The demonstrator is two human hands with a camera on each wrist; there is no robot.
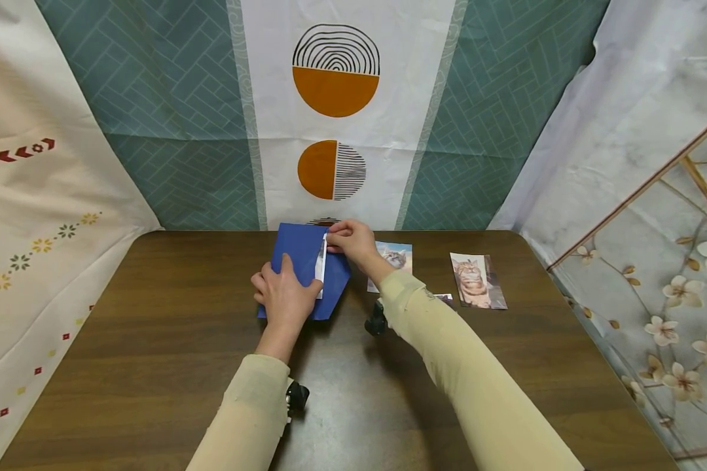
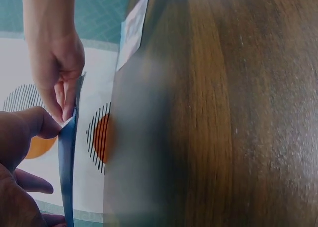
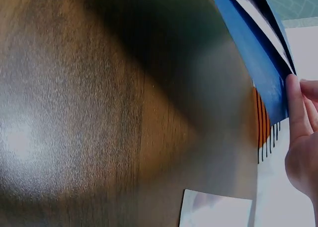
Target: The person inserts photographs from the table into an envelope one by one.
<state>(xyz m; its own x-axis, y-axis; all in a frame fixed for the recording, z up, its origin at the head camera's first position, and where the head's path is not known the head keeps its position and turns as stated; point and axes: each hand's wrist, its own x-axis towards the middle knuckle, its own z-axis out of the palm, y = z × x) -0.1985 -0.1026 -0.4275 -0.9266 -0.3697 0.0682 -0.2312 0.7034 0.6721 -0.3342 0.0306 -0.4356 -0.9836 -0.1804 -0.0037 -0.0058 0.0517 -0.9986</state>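
A blue envelope [image 1: 297, 245] is held up off the table near its back edge, its flap spread to the right. A thin white-edged photo card [image 1: 321, 265] sits partly inside the envelope's opening; its picture is mostly hidden. My left hand [image 1: 285, 294] grips the envelope from the left, with the thumb at the opening beside the card. With thumb and fingers my right hand [image 1: 355, 242] pinches the card's upper end. The right wrist view shows the card [image 3: 263, 26] between the envelope's blue layers [image 3: 253, 58].
On the brown wooden table [image 1: 153, 327], a kitten photo [image 1: 391, 255] lies behind the right wrist. Further right is an orange cat photo [image 1: 471, 281], overlapping another card. One more card [image 1: 444, 297] shows only an edge past the right sleeve. Patterned cloth [image 1: 342, 131] hangs behind.
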